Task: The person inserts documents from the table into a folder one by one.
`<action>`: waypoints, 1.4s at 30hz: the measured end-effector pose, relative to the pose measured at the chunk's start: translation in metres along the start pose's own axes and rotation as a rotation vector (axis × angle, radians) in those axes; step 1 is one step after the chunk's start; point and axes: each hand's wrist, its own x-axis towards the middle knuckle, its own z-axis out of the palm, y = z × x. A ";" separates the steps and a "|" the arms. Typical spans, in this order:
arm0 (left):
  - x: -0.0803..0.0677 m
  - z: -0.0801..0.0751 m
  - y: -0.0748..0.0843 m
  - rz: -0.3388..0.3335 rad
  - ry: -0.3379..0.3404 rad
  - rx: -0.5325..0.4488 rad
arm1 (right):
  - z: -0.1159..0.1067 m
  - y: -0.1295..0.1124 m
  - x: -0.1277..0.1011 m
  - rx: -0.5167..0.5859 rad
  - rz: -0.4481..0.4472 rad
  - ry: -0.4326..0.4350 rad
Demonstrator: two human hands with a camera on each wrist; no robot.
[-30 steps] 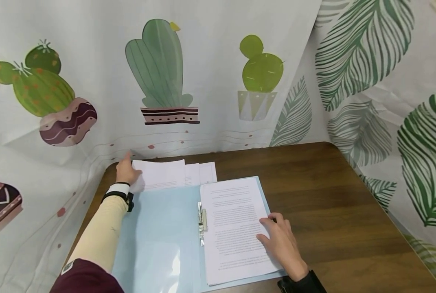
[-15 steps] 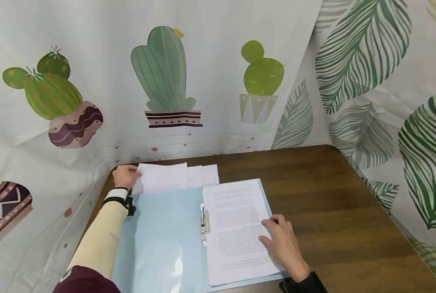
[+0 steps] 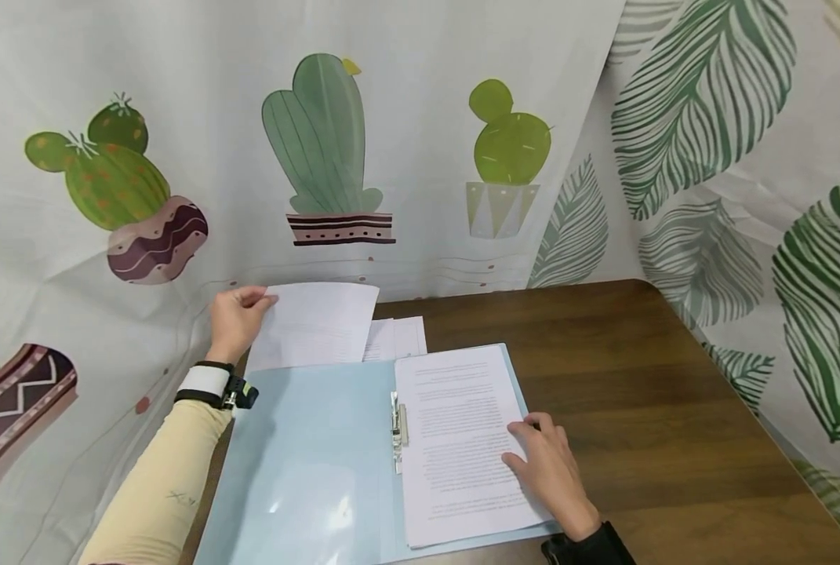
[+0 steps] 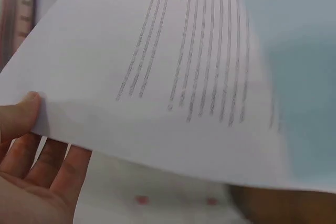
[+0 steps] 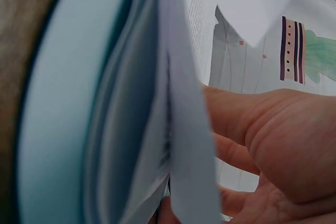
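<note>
My left hand [image 3: 236, 318] pinches the corner of a white printed sheet [image 3: 317, 326] and holds it tilted up off the table at the far left. In the left wrist view the thumb [image 4: 18, 116] lies on top of the sheet [image 4: 173, 77] and the fingers [image 4: 52, 166] sit underneath. An open light-blue folder [image 3: 307, 455] lies in front of me with a metal clip [image 3: 398, 431] at its spine. My right hand [image 3: 550, 471] rests flat on the stack of printed pages [image 3: 455, 424] on the folder's right half; the right wrist view shows the page edges [image 5: 178, 103] beside that hand [image 5: 262, 145].
More loose papers [image 3: 398, 339] lie on the brown wooden table [image 3: 638, 377] behind the folder. Cactus-print cloth [image 3: 321, 141] hangs close along the back and left edges, and leaf-print cloth [image 3: 744, 157] along the right. Bare wood shows to the right of the folder.
My left hand has taken hold of the top loose sheet and raised it off the pile. The right hand has stayed on the pages.
</note>
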 end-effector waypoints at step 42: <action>0.001 0.020 0.167 -0.132 -0.189 -0.929 | -0.028 0.004 0.014 0.179 -0.017 0.070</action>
